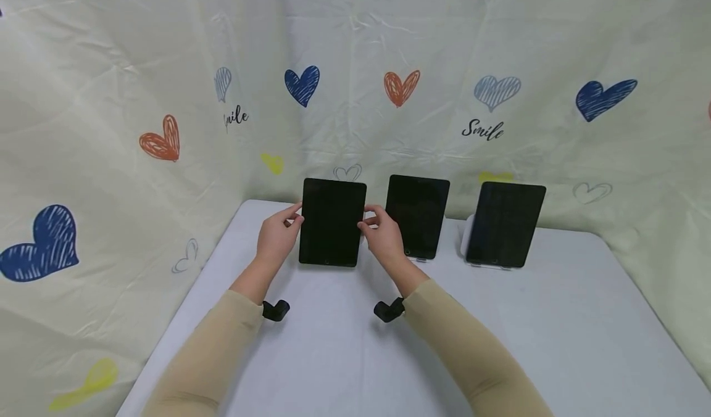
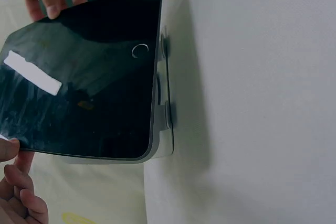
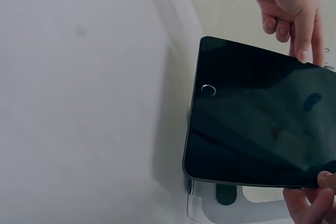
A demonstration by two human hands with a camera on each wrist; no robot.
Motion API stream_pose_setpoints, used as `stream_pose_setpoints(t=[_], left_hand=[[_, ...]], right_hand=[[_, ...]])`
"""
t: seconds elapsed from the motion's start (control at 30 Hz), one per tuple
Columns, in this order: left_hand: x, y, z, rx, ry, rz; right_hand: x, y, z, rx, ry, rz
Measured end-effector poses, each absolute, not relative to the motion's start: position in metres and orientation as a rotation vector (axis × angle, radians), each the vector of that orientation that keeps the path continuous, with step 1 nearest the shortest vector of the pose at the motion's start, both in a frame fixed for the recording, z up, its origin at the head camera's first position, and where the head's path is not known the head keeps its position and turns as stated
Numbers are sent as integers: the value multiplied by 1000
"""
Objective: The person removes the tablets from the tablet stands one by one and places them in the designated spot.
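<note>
A black tablet (image 1: 332, 222) with a round home button stands nearly upright, its dark screen facing me, at the left of the table. My left hand (image 1: 278, 235) pinches its left edge between thumb and fingers. On the opposite edge, my right hand (image 1: 384, 235) pinches it at about the same height. Behind the tablet's lower edge, the right wrist view shows part of a stand (image 3: 231, 211) with a dark pad. Small lips of that stand (image 2: 164, 114) show beside the lower edge in the left wrist view; whether the tablet rests on them I cannot tell.
Two more tablets lean on stands to the right: a middle one (image 1: 418, 216) close to my right hand and a far right one (image 1: 505, 224). A white cloth covers the table (image 1: 333, 343). Behind it hangs a curtain (image 1: 355, 41) printed with hearts.
</note>
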State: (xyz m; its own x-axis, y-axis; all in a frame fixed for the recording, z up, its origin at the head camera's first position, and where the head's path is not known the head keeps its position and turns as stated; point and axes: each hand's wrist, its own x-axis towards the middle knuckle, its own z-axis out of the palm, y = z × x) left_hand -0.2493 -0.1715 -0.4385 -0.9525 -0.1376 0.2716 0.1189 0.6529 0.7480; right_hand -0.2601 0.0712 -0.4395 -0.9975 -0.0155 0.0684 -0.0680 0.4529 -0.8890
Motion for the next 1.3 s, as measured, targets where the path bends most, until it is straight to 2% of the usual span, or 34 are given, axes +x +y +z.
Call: stream_pose_setpoints(t=[0.47, 1.3], left_hand=[[-232, -176, -443, 35, -2684, -1213], [-197, -188, -463, 74, -3000, -1241]], right_hand=[[-240, 74, -439, -20, -2714, 1747], [-200, 76, -470, -52, -2803, 1957]])
